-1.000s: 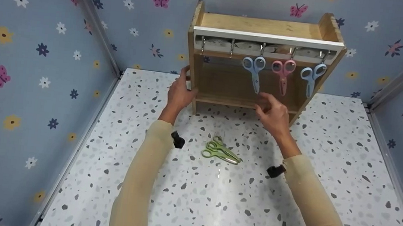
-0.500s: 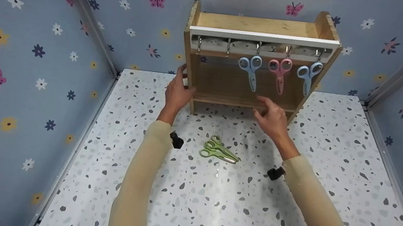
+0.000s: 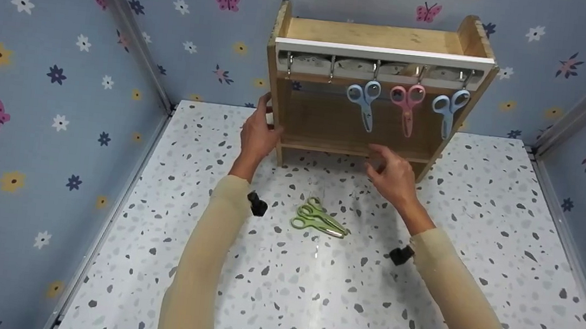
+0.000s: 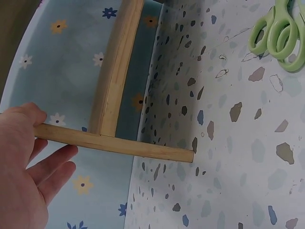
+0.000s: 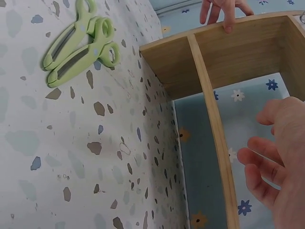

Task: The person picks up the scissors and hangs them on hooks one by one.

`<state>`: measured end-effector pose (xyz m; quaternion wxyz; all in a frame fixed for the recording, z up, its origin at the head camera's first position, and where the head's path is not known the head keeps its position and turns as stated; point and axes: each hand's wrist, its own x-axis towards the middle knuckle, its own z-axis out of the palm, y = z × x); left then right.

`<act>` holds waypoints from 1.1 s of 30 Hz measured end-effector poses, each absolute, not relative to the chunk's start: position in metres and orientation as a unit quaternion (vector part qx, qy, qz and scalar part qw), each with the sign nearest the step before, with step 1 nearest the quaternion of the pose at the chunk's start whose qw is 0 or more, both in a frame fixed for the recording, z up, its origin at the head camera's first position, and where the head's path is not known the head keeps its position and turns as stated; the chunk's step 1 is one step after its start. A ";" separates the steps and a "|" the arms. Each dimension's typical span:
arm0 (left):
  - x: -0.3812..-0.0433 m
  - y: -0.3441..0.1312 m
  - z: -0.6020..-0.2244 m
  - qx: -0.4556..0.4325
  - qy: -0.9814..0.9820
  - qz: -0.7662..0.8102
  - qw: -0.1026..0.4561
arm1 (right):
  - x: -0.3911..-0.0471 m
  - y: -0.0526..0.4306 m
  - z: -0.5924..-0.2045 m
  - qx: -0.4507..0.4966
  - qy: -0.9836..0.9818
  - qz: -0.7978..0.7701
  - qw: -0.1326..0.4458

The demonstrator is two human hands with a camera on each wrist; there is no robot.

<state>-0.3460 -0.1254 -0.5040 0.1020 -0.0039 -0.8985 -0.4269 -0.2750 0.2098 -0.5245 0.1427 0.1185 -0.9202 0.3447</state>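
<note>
My left hand [image 3: 259,136] grips the left side panel of a wooden rack [image 3: 277,65]; in the left wrist view the thumb is on one face of the panel [image 4: 114,145] and the fingers on the other. My right hand [image 3: 394,176], fingers loosely bent and holding nothing, hovers in front of the rack's lower shelf. Above it, blue scissors [image 3: 366,107], pink scissors [image 3: 408,111] and a second blue pair of scissors [image 3: 447,115] hang by their handles from hooks. Two green pairs of scissors [image 3: 319,222] lie together on the table; the right wrist view shows these green scissors [image 5: 78,57] too.
Two hooks [image 3: 332,69] at the rack's left end carry nothing. The speckled white table [image 3: 280,288] runs under both arms. Patterned blue walls [image 3: 43,160] stand at the back and on both sides, the back one close behind the rack.
My right hand has drawn slightly down, away from the tip of the left hanging blue scissors. The head view has shifted a little. My left hand keeps its grip on the rack.
</note>
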 end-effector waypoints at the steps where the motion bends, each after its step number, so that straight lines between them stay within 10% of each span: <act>1: -0.346 -0.125 -0.504 -0.003 -0.899 -0.426 0.100 | -0.275 0.210 -0.525 0.119 -0.921 0.344 0.141; 33: -0.346 -0.125 -0.506 0.000 -0.890 -0.446 0.089 | -0.268 0.197 -0.536 0.157 -0.928 0.324 0.097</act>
